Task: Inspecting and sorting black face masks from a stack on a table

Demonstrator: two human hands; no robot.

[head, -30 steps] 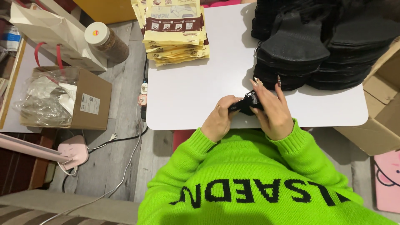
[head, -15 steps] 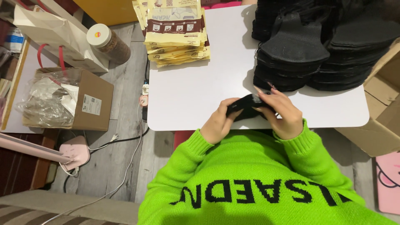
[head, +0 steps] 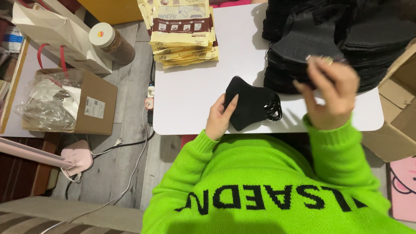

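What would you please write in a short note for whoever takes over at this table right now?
Left hand: flat on a small stack of folded black masks lying on the white table, near its front edge.
Right hand: raised above the table, fingers reaching to the big pile of black masks at the back right; holding nothing that I can see.
Done: one small stack is gathered and laid down.
Left: the big pile is untouched bulk, and the stack of yellow packets at the back left sits unused; no mask is in a packet.
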